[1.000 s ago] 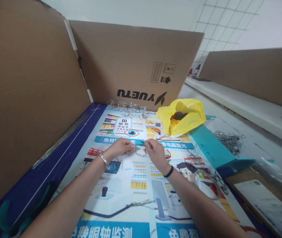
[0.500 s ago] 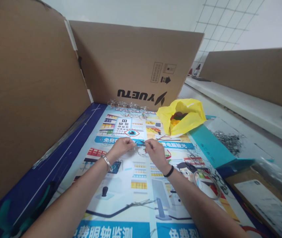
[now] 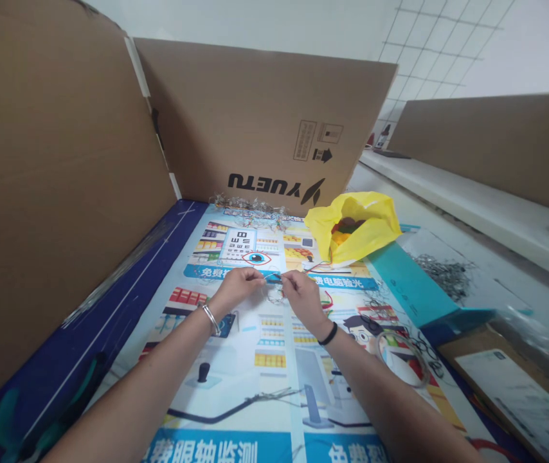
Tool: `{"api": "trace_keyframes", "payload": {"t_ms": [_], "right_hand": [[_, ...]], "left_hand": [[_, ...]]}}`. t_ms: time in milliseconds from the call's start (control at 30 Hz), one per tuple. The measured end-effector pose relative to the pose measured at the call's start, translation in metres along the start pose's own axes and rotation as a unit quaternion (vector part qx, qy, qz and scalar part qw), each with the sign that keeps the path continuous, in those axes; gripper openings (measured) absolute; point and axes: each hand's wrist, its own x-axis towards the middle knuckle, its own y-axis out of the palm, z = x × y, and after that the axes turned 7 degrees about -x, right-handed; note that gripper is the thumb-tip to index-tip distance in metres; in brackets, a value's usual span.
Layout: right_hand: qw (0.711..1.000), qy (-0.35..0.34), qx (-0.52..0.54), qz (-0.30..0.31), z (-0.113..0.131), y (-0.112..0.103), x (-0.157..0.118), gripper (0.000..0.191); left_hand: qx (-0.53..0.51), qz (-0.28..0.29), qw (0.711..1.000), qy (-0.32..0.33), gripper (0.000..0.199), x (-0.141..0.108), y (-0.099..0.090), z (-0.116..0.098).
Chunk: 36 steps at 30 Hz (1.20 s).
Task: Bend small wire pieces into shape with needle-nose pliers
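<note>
My left hand (image 3: 236, 286) and my right hand (image 3: 301, 294) meet over a printed poster (image 3: 255, 360) on the table. Between their fingertips they pinch a thin wire eyeglass frame (image 3: 274, 290), small and partly hidden by the fingers. The left wrist wears a silver bangle, the right a black band. A row of similar wire frames (image 3: 250, 209) lies at the foot of the cardboard wall behind.
Cardboard walls (image 3: 255, 122) close off the left and back. A yellow plastic bag (image 3: 354, 225) lies open at the right, beside a teal box (image 3: 414, 286) and a pile of small metal parts (image 3: 443, 270). A tape roll (image 3: 402, 357) sits by my right forearm.
Both hands have shifted slightly away from me with the frame, staying pinched together. Nothing else has moved.
</note>
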Motion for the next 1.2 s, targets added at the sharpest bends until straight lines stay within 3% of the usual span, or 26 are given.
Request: {"api": "trace_keyframes", "payload": {"t_ms": [600,900,1100,1200], "right_hand": [[1.0,-0.016,-0.006,0.006,0.0,0.003,-0.001,0.014],[1.0,0.004,0.006,0.01,0.001,0.004,-0.001,0.014],[1.0,-0.02,-0.002,0.014,0.001,0.004,-0.002,0.014],[0.999,-0.032,-0.009,0.017,0.002,0.004,-0.002,0.014]], "left_hand": [[0.043,-0.065,0.997,0.028,0.018,0.003,0.011,-0.003],[0.054,0.019,0.997,0.054,0.022,0.004,-0.002,-0.004],[0.114,-0.01,0.987,0.116,0.018,0.001,-0.001,-0.012],[0.097,-0.003,0.985,0.141,0.019,0.0,0.002,-0.015]]}}
